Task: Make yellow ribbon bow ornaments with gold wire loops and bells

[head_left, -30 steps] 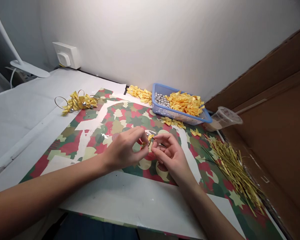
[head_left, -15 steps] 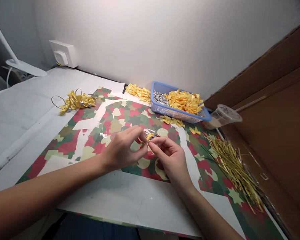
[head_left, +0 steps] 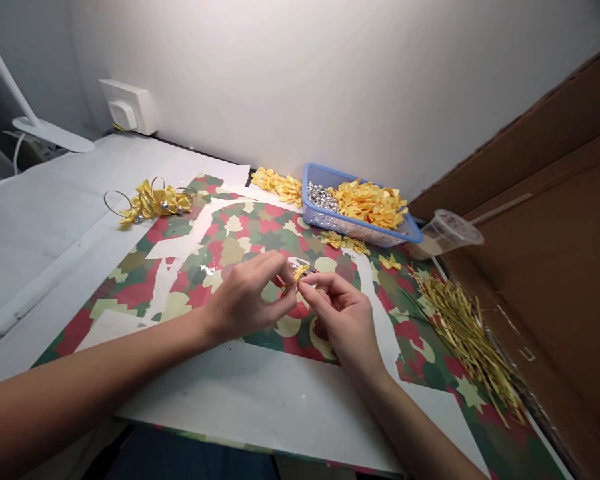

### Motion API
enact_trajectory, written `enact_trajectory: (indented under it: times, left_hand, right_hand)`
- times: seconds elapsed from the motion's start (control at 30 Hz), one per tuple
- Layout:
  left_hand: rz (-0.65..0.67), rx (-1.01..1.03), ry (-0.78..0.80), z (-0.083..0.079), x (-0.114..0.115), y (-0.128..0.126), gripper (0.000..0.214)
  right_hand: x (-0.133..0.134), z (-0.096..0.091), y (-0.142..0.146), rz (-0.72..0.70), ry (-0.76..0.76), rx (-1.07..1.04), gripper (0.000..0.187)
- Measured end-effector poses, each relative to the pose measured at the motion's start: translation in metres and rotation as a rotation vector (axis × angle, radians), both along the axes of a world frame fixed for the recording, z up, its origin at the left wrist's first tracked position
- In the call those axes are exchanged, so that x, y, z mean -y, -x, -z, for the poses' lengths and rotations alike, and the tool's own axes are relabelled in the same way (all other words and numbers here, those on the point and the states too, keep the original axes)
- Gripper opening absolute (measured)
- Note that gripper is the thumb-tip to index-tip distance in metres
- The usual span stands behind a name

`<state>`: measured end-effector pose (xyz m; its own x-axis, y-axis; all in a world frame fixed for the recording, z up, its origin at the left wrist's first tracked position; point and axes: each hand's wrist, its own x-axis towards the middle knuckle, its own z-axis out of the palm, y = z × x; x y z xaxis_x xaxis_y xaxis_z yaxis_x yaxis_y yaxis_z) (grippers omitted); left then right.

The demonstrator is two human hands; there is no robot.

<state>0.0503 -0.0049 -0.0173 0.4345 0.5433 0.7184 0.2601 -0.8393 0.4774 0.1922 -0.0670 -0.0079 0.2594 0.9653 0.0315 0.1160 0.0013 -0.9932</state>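
Head view, and from where I stand I see it too; what is each hand doing?

"The left hand (head_left: 250, 293) pinches a small yellow bow (head_left: 301, 271) above the patterned sheet (head_left: 267, 237); the right hand (head_left: 344, 312) is pinched closed at its near side; what lies between those tips is too small to tell."

"Which step, then?"

"Fine fastening or shaping of one piece, I'd judge; a bow cluster (head_left: 153, 200) lies to the left; the blue basket (head_left: 343, 225) stands near the wall."

"And the next move?"

"It calls for a steady left grip, I think, while the right works delicately; the golden stems (head_left: 473, 340) lie apart, untouched."
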Motion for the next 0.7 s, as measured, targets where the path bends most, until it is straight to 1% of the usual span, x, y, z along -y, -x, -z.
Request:
enact_trajectory:
  times: [0.13,0.33,0.7]
  left_hand:
    - [-0.012,0.0,0.01,-0.0004,0.0003,-0.0003,0.012]
    - [-0.004,0.009,0.032,-0.0003,0.001,-0.0003,0.012]
    - [-0.019,0.003,-0.007,-0.0001,0.0013,-0.0004,0.012]
  right_hand:
    - [0.0007,0.0006,0.0001,0.003,0.005,0.013,0.021]
    - [0.0014,0.0003,0.0009,0.013,-0.004,-0.024,0.021]
    - [-0.0001,0.0038,-0.0014,0.02,0.003,-0.036,0.023]
